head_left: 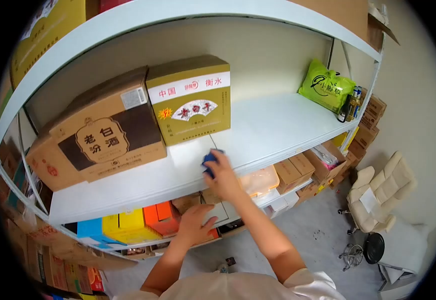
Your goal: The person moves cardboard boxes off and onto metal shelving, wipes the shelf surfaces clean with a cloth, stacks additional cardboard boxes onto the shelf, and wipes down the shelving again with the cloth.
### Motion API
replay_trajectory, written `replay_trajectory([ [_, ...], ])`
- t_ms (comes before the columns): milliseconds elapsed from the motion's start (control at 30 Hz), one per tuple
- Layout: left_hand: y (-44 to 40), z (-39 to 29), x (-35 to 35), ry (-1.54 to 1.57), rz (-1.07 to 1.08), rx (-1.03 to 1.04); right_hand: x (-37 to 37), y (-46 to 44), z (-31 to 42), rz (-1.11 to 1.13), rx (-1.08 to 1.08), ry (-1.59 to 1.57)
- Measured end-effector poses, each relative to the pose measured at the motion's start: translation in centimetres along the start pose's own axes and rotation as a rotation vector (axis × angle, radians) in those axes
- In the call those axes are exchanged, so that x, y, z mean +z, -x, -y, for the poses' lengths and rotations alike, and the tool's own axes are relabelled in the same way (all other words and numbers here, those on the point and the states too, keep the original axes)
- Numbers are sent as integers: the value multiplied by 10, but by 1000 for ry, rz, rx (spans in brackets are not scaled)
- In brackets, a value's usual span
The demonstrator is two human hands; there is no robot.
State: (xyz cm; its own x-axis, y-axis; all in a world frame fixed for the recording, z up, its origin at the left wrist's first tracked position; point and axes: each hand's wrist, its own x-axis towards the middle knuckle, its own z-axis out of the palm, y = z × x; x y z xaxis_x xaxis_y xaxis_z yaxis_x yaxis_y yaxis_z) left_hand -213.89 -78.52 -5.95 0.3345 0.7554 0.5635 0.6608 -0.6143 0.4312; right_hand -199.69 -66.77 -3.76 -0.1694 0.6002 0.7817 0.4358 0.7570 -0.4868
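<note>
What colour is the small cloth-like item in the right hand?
Dark blue; this item shows best in the head view.

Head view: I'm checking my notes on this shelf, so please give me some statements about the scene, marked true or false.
1. The right hand holds a dark blue item. True.
2. The left hand grips the green bag. False: that hand looks empty, and the bag sits at the right end of the white shelf.
3. The gold box stands right of the brown box. True.
4. The cream chair is left of the shelf. False: it stands on the floor to the right.
5. Bottles stand beside the green bag. True.
</note>
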Motion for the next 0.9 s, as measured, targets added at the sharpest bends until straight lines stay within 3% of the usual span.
replay_trajectory([
  [167,-32,26,-23,56,-156,-70,67,-9,-19,145,-100,114],
  [267,-55,36,-22,89,-244,-45,65,-22,-37,274,8,556],
  [300,-62,39,-20,109,-268,-44,58,-27,-43,271,18,566],
  [400,-88,46,-11,86,-248,3,21,-43,-70,438,158,568],
  [467,-100,47,-4,102,-263,1,-2,-39,-113,405,98,624],
  [533,-110,47,4,118,-277,-1,-49,-44,-134,459,193,628],
  [800,-145,41,36,77,-304,5,-231,-28,-270,399,525,883],
  [900,-160,47,54,-9,-362,35,-269,-24,-334,339,507,949],
])
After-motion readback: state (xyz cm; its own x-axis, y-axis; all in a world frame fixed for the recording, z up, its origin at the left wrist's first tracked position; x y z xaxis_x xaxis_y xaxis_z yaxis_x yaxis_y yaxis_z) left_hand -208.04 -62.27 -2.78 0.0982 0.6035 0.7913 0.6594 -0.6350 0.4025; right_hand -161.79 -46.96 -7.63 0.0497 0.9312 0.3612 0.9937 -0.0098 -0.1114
